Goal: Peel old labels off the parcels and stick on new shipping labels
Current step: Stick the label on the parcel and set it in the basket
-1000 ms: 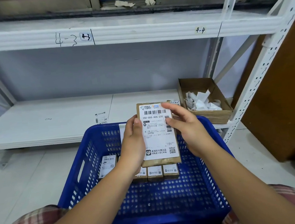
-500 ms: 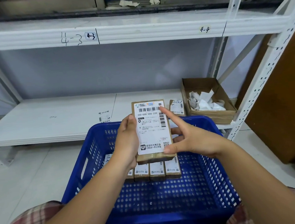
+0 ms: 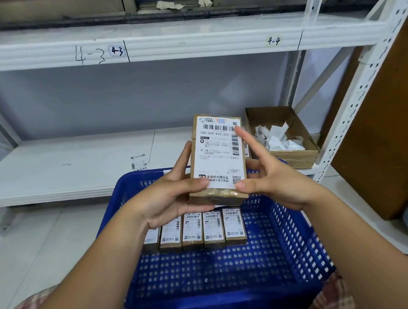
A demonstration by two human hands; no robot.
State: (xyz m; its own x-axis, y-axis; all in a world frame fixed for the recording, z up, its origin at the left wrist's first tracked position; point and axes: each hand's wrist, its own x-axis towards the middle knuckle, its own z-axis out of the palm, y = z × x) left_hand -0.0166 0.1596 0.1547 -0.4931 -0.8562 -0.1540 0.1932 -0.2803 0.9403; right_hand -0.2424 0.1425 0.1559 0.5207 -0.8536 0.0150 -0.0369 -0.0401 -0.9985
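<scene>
A brown parcel (image 3: 226, 194) stands upright in the middle of the frame, held above the far end of a blue basket (image 3: 292, 235). A white shipping label (image 3: 219, 154) covers nearly all of its front face, barcode at the top.

The left grip (image 3: 174, 196) holds the parcel from the left. Its thumb lies across the label's lower left corner and its fingers reach up along the parcel's left edge and behind it. The right grip (image 3: 271, 175) pinches it from the right. The thumb presses the label's lower right corner, the forefinger stretches up to touch the label's right edge beside the barcode, and the other fingers pass behind the parcel. The parcel thus sits between the two grips, its lower end against both thumbs.

Below the grips, a row of labelled parcels (image 3: 202, 229) lies side by side on the basket floor. On the white shelf (image 3: 63, 166) beyond, a loose label (image 3: 138, 162) lies left of centre. At the right of the frame, a cardboard box (image 3: 299, 157) holds crumpled white paper scraps (image 3: 278, 138).
</scene>
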